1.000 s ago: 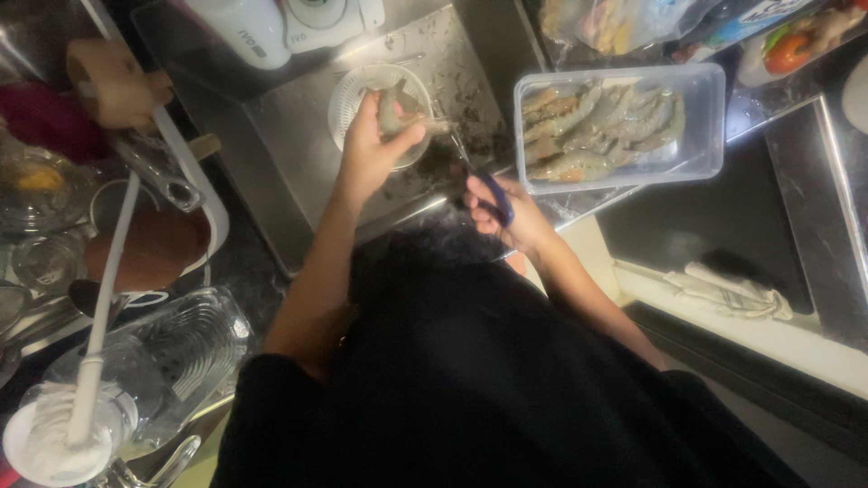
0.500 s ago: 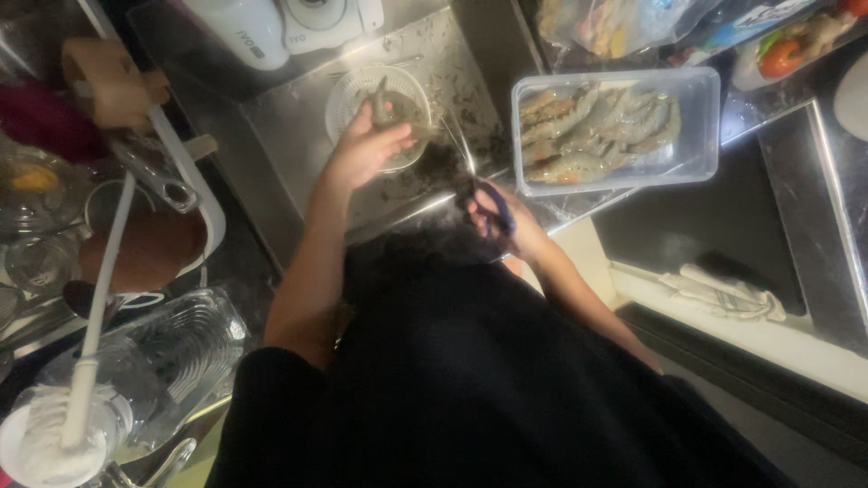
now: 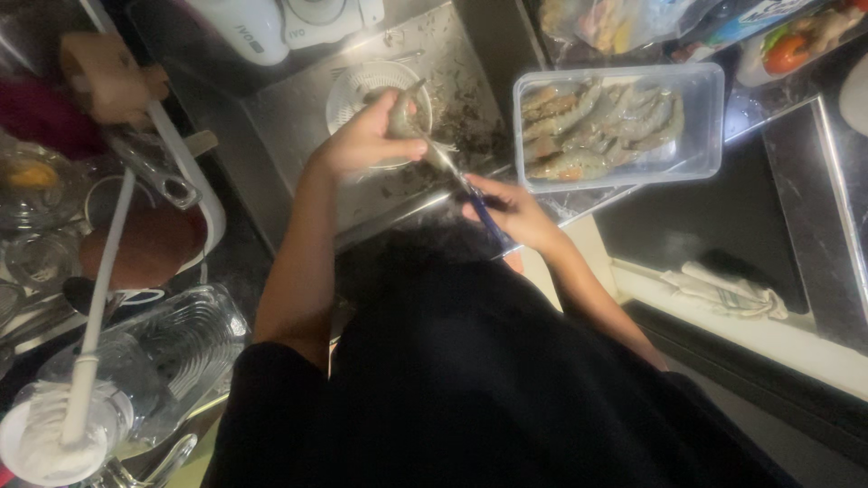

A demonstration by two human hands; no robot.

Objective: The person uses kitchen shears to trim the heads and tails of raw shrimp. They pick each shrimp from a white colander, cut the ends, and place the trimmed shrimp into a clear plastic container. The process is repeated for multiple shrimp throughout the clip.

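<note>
Since the earlier frame the left hand (image 3: 362, 145) has lifted the shrimp (image 3: 402, 116) a little higher over the sink (image 3: 298, 126), and the scissors (image 3: 461, 181) have closed in on its tail end. The left hand grips the shrimp between thumb and fingers, just above the round white strainer (image 3: 357, 90). The right hand (image 3: 515, 212) is clenched around the blue scissor handles, with the blades pointing up at the shrimp.

The work looks to be at an early or middle stage: bits of trimmings lie scattered on the sink floor, yet the tray (image 3: 705, 117) beside the sink holds a full layer of shrimp. No separate pile of finished ones can be made out.

Counted: one shrimp in hand, one pair of scissors, one strainer, one tray. The tray's shrimp overlap too much for an exact count; roughly ten.
</note>
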